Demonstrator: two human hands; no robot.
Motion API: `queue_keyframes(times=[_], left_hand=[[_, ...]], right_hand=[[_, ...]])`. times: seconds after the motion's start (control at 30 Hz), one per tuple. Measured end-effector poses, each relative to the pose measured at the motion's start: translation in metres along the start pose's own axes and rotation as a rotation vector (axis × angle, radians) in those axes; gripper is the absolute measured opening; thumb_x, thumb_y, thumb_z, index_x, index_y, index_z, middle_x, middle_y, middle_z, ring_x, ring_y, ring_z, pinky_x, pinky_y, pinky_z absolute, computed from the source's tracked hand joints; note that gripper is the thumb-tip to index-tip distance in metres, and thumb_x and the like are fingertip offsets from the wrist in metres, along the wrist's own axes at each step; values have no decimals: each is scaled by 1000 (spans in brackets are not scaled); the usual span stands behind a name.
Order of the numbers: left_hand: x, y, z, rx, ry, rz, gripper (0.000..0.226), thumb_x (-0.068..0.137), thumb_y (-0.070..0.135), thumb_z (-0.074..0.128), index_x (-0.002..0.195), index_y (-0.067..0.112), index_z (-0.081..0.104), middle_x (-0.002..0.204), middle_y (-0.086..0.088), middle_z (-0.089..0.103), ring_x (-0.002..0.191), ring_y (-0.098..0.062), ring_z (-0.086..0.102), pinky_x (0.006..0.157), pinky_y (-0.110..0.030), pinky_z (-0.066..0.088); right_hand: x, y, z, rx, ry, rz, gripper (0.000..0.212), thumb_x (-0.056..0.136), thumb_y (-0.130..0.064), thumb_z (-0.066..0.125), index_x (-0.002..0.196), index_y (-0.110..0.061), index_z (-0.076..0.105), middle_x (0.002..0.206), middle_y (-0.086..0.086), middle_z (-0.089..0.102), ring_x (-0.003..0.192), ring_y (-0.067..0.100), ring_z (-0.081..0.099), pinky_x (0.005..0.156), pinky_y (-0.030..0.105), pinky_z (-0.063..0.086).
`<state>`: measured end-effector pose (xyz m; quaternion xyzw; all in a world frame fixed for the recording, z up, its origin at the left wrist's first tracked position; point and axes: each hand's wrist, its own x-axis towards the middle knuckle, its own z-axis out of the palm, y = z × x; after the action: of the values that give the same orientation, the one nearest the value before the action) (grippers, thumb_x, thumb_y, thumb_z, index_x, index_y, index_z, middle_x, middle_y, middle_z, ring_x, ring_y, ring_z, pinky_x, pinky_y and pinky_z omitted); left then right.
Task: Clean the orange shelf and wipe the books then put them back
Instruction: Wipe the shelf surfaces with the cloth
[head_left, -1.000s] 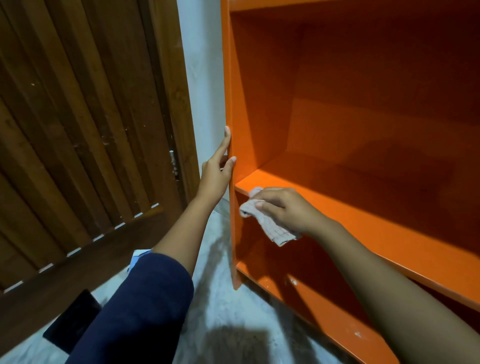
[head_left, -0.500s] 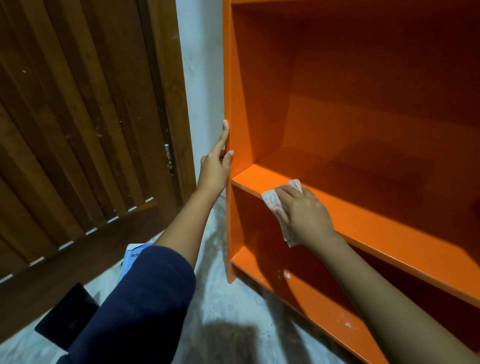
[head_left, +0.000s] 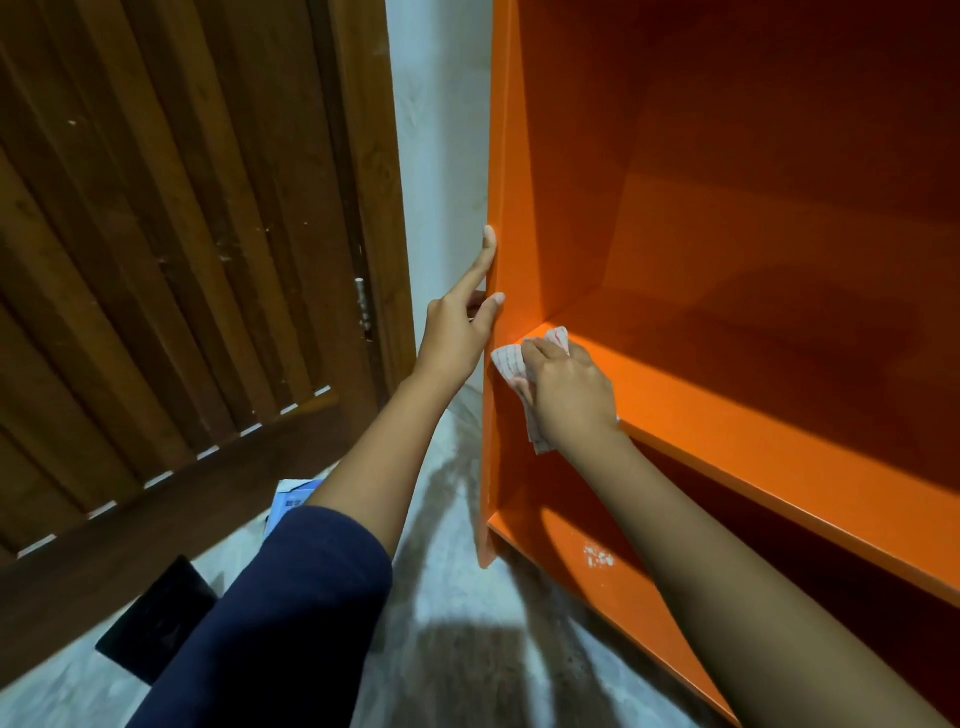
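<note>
the orange shelf (head_left: 753, 234) stood on the pale floor (head_left: 457, 597) against the white wall (head_left: 441, 130). at the left front corner of its middle board (head_left: 727, 415), the right hand (head_left: 569, 395) pressed a checked cloth (head_left: 511, 361), fingers curled over and gripping it. the left hand (head_left: 457, 332) lay unclenched, fingers straight, against the shelf's left side panel (head_left: 506, 182). a wooden door (head_left: 182, 260) stood just beyond.

- one orange shelf (head_left: 506, 208) — two of its boards in view: one middle board (head_left: 727, 431), one bottom board (head_left: 566, 540);
- one cloth (head_left: 511, 361), pale and checked;
- two hands: one left hand (head_left: 457, 332), one right hand (head_left: 569, 395);
- one dark blue sleeve (head_left: 291, 613);
- one wooden door (head_left: 156, 260), with one hinge (head_left: 361, 306) showing;
- two things on the floor (head_left: 452, 519) — one flat black object (head_left: 156, 618); one blue-and-white item (head_left: 293, 499), partly hidden
</note>
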<state>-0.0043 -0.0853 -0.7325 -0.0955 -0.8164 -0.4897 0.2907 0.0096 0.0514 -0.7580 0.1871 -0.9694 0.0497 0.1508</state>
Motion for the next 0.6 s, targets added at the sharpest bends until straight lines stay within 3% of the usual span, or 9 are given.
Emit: queue_keyframes(times=[0.1,0.23,0.3,0.43,0.6], left_hand=[[2,-2,-2,-13,-20,-1,63,97,20,50,146,37,15,112,-10,65,97,-18,63,93,-31,52],[4,-5,-3,4,-34,12,64,97,19,51,147,36,14,98,-4,64,80,-8,60,86,-25,53],[5,-7,-3,-2,-35,11,65,97,21,51,148,34,15,110,-7,64,89,-10,62,89,-25,51],[5,-9,-2,-14,-46,9,65,97,20,52,149,33,14,117,-1,61,95,-9,62,82,-9,46],[5,-9,-3,-23,-41,10,65,97,21,51,147,37,14,117,-6,63,97,-12,63,85,-14,48]], right_hand=[[9,-11,3,35,-4,24,52,96,-34,45,143,-14,33,148,-1,38,134,28,32,98,35,39],[14,-19,6,79,50,62,48,95,-34,47,137,-11,41,139,3,47,128,28,39,92,36,42],[15,-21,8,78,105,72,40,95,-35,47,125,-10,50,128,4,55,120,27,45,84,35,43],[18,-25,9,85,169,102,31,94,-38,49,104,-9,58,110,6,61,109,27,51,71,33,40],[15,-32,16,241,346,111,16,77,-20,71,73,-7,62,79,10,66,88,33,63,62,34,48]])
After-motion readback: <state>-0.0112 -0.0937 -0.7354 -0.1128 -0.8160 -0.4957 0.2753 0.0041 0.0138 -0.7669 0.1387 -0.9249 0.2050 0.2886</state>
